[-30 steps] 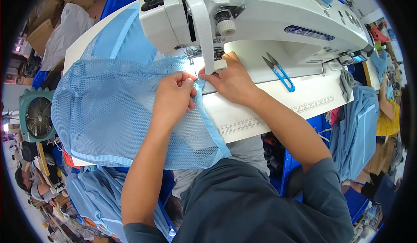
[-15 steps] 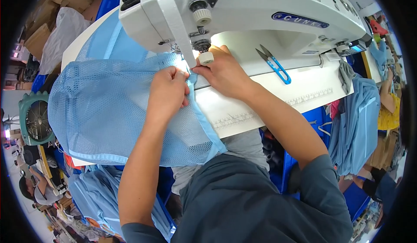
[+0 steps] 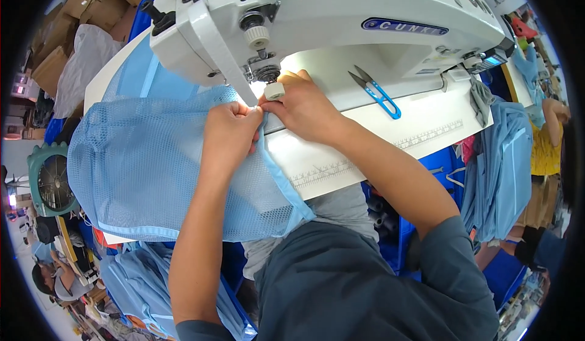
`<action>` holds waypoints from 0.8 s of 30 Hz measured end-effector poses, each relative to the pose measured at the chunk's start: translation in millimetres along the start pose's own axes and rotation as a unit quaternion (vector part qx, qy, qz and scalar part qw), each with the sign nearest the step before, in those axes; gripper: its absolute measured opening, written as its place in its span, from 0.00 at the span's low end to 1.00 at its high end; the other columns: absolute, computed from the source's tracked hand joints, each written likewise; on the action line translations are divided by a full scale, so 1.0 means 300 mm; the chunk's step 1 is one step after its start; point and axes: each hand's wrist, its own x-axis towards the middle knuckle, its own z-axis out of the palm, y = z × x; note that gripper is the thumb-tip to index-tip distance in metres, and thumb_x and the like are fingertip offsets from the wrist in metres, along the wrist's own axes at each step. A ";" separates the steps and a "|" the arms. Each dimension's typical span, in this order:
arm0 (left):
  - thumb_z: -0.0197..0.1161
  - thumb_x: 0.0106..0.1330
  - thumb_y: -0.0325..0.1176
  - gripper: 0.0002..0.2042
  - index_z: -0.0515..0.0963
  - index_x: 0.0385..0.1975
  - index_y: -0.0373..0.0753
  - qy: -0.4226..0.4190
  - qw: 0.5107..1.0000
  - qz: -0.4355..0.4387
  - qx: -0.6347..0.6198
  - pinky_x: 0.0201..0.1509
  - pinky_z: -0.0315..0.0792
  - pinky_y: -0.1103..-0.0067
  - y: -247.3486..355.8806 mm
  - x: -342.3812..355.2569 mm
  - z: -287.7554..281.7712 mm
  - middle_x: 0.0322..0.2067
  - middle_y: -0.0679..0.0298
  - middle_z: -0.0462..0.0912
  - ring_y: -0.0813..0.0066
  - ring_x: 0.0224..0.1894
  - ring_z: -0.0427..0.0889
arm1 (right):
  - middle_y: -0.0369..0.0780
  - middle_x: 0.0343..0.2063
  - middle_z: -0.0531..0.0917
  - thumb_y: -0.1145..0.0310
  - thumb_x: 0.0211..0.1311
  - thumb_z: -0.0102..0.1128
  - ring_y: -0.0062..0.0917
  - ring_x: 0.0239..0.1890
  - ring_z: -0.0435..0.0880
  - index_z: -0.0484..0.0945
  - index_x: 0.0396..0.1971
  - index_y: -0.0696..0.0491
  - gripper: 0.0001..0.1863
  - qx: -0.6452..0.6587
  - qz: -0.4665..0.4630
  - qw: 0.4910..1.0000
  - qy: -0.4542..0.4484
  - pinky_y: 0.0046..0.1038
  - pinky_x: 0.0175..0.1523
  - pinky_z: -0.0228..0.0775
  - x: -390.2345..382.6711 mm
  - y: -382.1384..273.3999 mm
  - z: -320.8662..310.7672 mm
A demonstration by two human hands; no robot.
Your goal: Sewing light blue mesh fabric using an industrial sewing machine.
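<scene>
Light blue mesh fabric (image 3: 140,164) with a solid blue band (image 3: 275,169) along its edge spreads under the white sewing machine (image 3: 323,18). My left hand (image 3: 230,128) is closed on the mesh beside the band, fingertips just left of the lit needle area. My right hand (image 3: 298,106) pinches the band's upper part with thumb and forefinger under the machine head, almost touching the left fingertips; the needle itself is hard to make out. Blue-handled thread snips (image 3: 381,97) lie right of my right hand on the machine bed.
A printed ruler (image 3: 378,152) runs along the white table edge; a grey cloth (image 3: 481,100) lies at its right end. Folded blue fabric (image 3: 496,170) is at the right, more (image 3: 137,280) lower left. A green fan (image 3: 52,176) and boxes stand left. Co-workers (image 3: 542,146) (image 3: 58,280) are at both sides.
The machine appears further left in the picture as the view shifts. My hands stay at the needle area, the left fingertips a little closer to the right ones.
</scene>
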 end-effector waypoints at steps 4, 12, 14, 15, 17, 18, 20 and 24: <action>0.65 0.66 0.32 0.10 0.81 0.27 0.30 0.018 1.000 0.008 -0.006 0.19 0.68 0.80 -0.011 0.000 0.012 0.17 0.65 0.80 0.81 0.15 0.75 | 0.38 0.35 0.84 0.67 0.66 0.66 0.37 0.47 0.82 0.88 0.33 0.53 0.06 0.009 0.002 1.000 -0.013 0.41 0.55 0.66 0.004 -0.003 -0.003; 0.67 0.66 0.34 0.08 0.82 0.30 0.35 0.004 1.000 0.020 0.011 0.18 0.64 0.84 -0.031 0.030 -0.011 0.19 0.70 0.80 0.85 0.15 0.72 | 0.46 0.35 0.85 0.66 0.65 0.67 0.43 0.45 0.83 0.87 0.32 0.57 0.09 0.011 0.045 0.998 -0.036 0.43 0.54 0.71 0.026 -0.018 -0.022; 0.67 0.66 0.33 0.08 0.83 0.31 0.35 0.000 1.000 0.026 -0.005 0.18 0.64 0.84 -0.043 0.034 -0.005 0.19 0.70 0.80 0.86 0.15 0.72 | 0.47 0.35 0.85 0.66 0.65 0.66 0.45 0.44 0.83 0.86 0.33 0.58 0.09 0.017 0.058 0.997 -0.055 0.43 0.52 0.73 0.031 -0.024 -0.024; 0.67 0.66 0.32 0.07 0.83 0.32 0.34 -0.005 0.999 0.035 -0.019 0.18 0.64 0.84 -0.048 0.037 -0.006 0.19 0.70 0.80 0.86 0.16 0.71 | 0.49 0.35 0.85 0.66 0.65 0.66 0.47 0.43 0.84 0.86 0.31 0.59 0.10 0.053 0.085 0.994 -0.036 0.44 0.51 0.74 0.034 -0.030 -0.027; 0.68 0.66 0.32 0.07 0.84 0.34 0.34 0.001 0.998 0.034 -0.050 0.18 0.64 0.84 -0.057 0.030 -0.012 0.20 0.70 0.80 0.87 0.16 0.71 | 0.50 0.35 0.85 0.66 0.65 0.66 0.48 0.42 0.84 0.85 0.30 0.61 0.12 0.089 0.110 0.990 -0.018 0.44 0.50 0.76 0.040 -0.042 -0.036; 0.68 0.66 0.31 0.07 0.84 0.35 0.33 0.004 0.996 0.034 -0.080 0.19 0.64 0.84 -0.062 0.025 -0.011 0.20 0.70 0.80 0.88 0.17 0.71 | 0.51 0.36 0.85 0.65 0.66 0.65 0.48 0.42 0.84 0.85 0.29 0.61 0.13 0.064 0.085 0.994 -0.006 0.44 0.51 0.76 0.040 -0.047 -0.045; 0.68 0.68 0.31 0.07 0.84 0.36 0.33 0.007 0.996 0.040 -0.083 0.19 0.64 0.85 -0.068 0.021 -0.009 0.20 0.70 0.81 0.88 0.17 0.71 | 0.53 0.37 0.85 0.64 0.67 0.65 0.48 0.43 0.85 0.85 0.28 0.62 0.15 0.040 0.059 0.997 0.004 0.44 0.52 0.76 0.039 -0.045 -0.052; 0.66 0.71 0.31 0.08 0.84 0.39 0.31 0.000 0.994 0.067 -0.089 0.19 0.64 0.85 -0.082 0.019 -0.008 0.21 0.71 0.80 0.88 0.17 0.70 | 0.53 0.42 0.86 0.58 0.71 0.63 0.46 0.50 0.83 0.89 0.29 0.59 0.19 0.009 0.078 0.995 -0.068 0.43 0.57 0.75 0.031 -0.040 -0.054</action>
